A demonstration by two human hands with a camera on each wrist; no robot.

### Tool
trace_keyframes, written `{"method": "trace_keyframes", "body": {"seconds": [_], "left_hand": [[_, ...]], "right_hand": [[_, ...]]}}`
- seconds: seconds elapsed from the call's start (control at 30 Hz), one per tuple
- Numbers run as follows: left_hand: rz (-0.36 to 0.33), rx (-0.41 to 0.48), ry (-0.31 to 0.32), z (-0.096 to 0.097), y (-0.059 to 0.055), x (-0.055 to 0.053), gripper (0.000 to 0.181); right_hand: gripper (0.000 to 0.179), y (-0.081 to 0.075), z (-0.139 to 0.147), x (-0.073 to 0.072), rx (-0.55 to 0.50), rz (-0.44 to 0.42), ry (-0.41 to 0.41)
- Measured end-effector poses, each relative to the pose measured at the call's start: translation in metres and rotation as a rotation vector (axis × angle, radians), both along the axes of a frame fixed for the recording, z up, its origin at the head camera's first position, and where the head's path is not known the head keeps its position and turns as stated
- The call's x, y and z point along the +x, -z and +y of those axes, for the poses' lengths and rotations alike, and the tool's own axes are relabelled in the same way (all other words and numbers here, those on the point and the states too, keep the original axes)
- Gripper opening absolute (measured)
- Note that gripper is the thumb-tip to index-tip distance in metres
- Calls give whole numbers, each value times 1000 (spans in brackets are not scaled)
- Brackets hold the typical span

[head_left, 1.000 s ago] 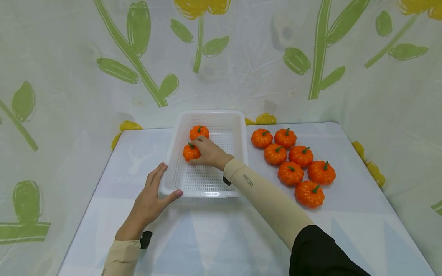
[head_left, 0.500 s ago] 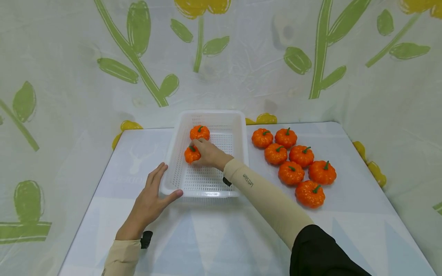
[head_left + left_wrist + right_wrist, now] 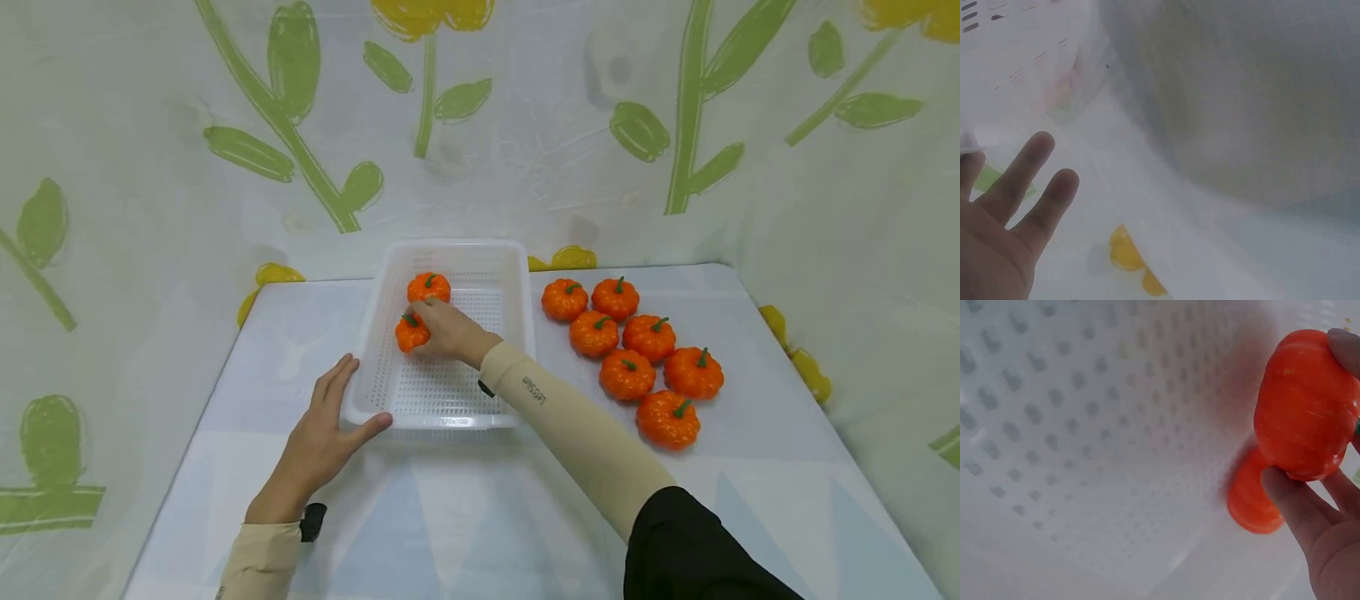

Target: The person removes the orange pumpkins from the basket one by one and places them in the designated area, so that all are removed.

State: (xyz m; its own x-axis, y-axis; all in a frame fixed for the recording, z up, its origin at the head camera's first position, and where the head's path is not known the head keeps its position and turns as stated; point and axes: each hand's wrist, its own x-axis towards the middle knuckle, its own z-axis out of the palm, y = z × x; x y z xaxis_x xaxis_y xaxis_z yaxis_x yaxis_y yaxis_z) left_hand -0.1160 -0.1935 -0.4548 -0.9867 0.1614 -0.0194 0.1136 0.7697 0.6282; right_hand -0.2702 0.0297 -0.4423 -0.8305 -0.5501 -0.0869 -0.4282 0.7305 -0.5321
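My right hand [image 3: 450,331] reaches into a white perforated plastic basket [image 3: 390,408] and grips a small orange pumpkin [image 3: 411,335] with a green stem. In the right wrist view, thumb and fingers hold this pumpkin [image 3: 1307,409] at its opposite sides. A second pumpkin [image 3: 429,286] sits just behind it in the basket, partly hidden by the held one in the right wrist view. At the basket's front left corner rests my left hand [image 3: 318,442], fingers extended along the side and thumb at the front rim. The left wrist view shows these spread fingers [image 3: 1035,206] beside the basket wall.
Several more orange pumpkins [image 3: 626,374] stand in a cluster on the white table [image 3: 465,517], right of the basket. Behind the table hangs a pale curtain [image 3: 525,150] with printed plants, close to the back edge.
The held pumpkin has shifted very slightly toward me and to the right within the basket, still in my right hand's grip. My left hand stays at the corner.
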Motion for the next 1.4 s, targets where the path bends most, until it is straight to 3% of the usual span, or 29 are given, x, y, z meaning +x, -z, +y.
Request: {"method": "trace_keyframes", "body": {"seconds": [0.37,0.57,0.97,1.2,1.4], "left_hand": [[-2,8,0,-2,-1,1,103],[-6,0,0,-2,0,0,102],[-17,-13,-7,-1,1,0,103],[-8,-17,-4,-1,3,-2,104],[4,-19,3,-2,3,-2,104]], "right_hand": [[61,-35,8,5,-78,48,-15],[58,-46,15,9,-136,77,12],[59,-74,39,28,-208,144,47],[62,-75,64,38,-211,236,40],[62,-75,91,46,-225,258,61]]}}
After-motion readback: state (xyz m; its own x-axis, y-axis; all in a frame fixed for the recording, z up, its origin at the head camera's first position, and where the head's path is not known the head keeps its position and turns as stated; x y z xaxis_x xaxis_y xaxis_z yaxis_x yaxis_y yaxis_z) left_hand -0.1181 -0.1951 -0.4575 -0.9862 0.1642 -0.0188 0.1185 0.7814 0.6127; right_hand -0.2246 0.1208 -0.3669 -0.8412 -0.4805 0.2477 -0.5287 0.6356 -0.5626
